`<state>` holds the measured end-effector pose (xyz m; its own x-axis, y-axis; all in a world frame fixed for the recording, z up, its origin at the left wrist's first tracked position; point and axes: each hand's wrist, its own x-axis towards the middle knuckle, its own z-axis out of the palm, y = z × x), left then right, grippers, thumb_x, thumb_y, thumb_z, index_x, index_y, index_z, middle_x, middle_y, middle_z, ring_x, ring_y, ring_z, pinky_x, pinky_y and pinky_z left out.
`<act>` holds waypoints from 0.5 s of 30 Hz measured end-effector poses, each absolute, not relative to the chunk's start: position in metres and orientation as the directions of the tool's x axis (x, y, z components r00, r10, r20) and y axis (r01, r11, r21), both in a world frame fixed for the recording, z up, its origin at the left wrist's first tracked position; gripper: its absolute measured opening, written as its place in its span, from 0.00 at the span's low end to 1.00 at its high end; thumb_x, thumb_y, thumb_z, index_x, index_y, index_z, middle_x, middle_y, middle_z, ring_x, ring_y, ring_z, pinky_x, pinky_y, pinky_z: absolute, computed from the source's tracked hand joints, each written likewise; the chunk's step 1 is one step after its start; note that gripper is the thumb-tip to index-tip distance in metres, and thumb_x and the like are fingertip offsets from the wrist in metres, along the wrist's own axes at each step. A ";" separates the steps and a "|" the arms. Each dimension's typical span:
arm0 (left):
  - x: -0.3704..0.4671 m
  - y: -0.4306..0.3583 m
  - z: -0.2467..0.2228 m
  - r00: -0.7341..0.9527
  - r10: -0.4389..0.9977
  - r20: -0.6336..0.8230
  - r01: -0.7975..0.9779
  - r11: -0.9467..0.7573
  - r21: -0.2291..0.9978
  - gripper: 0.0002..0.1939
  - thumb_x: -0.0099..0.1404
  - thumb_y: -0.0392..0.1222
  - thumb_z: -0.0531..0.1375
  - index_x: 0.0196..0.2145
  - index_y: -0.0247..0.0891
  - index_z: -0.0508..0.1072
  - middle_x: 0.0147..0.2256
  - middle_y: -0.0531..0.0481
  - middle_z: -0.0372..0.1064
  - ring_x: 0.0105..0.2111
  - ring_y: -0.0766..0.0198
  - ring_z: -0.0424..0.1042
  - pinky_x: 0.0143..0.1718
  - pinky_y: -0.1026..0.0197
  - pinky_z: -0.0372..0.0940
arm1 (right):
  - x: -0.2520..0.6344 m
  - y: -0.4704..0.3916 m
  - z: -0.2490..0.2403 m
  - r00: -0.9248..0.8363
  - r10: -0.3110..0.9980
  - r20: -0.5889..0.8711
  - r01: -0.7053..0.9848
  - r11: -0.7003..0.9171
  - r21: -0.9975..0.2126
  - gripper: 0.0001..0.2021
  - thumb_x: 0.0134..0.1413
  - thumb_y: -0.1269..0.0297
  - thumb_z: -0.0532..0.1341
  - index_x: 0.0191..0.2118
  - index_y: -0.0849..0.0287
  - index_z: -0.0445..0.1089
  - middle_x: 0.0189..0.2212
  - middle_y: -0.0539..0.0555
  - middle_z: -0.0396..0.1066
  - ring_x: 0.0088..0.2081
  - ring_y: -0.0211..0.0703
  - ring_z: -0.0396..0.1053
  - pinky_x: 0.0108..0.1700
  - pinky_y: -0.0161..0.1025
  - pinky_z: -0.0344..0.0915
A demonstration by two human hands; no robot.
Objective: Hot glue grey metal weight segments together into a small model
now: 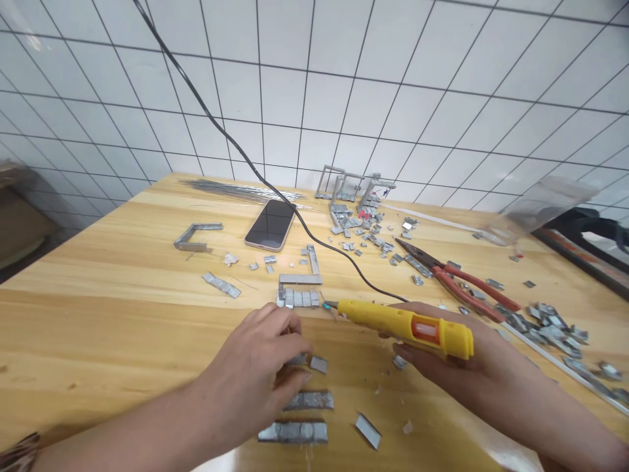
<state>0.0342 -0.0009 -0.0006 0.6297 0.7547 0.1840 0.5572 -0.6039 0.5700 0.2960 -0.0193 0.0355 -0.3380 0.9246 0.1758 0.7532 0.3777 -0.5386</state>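
Observation:
My right hand (442, 354) is wrapped round a yellow glue gun (393, 321), whose nozzle points left. The nozzle tip is close to the right end of a small grey metal assembly (301, 279) made of flat strips. Just below that assembly, my left hand (270, 360) has its fingers curled together over small grey pieces; what they hold, if anything, is hidden. Beside its fingertips lies a small grey plate (319, 364). Two segmented grey strips, one (309, 400) above the other (293, 432), lie near the left hand.
A phone (270, 225) lies behind, with thin wires (240, 190) past it. Red-handled pliers (457, 282) and scattered metal bits (555, 328) are at right. A bent metal frame (196, 236) sits left; upright frames (354, 187) stand by the wall. A black cable (236, 145) crosses the view.

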 end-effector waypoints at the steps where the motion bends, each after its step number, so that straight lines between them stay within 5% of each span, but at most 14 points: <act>1: 0.036 -0.001 -0.001 0.635 0.750 0.185 0.556 -0.610 0.564 0.11 0.59 0.29 0.58 0.36 0.40 0.76 0.35 0.48 0.66 0.37 0.57 0.63 0.38 0.55 0.60 | 0.297 -0.020 0.036 -0.327 0.936 0.134 0.751 0.343 -0.565 0.05 0.59 0.63 0.56 0.33 0.53 0.68 0.29 0.50 0.73 0.30 0.44 0.73 0.27 0.35 0.71; 6: 0.046 0.005 -0.007 0.648 0.734 0.201 0.550 -0.634 0.544 0.08 0.60 0.31 0.58 0.33 0.39 0.76 0.33 0.49 0.67 0.35 0.58 0.64 0.36 0.55 0.60 | 0.297 -0.019 0.037 -0.304 0.952 -0.035 0.711 0.202 -0.673 0.06 0.60 0.62 0.54 0.32 0.54 0.63 0.29 0.50 0.71 0.36 0.47 0.72 0.34 0.39 0.70; 11: 0.048 0.011 -0.006 0.636 0.735 0.235 0.512 -0.630 0.584 0.06 0.59 0.30 0.58 0.30 0.35 0.75 0.32 0.46 0.70 0.34 0.59 0.67 0.35 0.57 0.61 | 0.298 -0.018 0.032 -0.285 0.958 -0.014 0.699 0.198 -0.687 0.05 0.59 0.64 0.55 0.32 0.53 0.64 0.28 0.50 0.70 0.35 0.47 0.72 0.35 0.40 0.71; 15: 0.045 0.008 0.003 0.600 0.762 0.246 0.388 -0.545 0.743 0.06 0.60 0.33 0.57 0.31 0.34 0.74 0.30 0.48 0.73 0.31 0.63 0.69 0.33 0.62 0.63 | 0.302 -0.018 0.027 -0.250 0.967 0.055 0.679 0.215 -0.702 0.03 0.57 0.65 0.57 0.33 0.52 0.68 0.26 0.50 0.71 0.41 0.52 0.73 0.36 0.40 0.73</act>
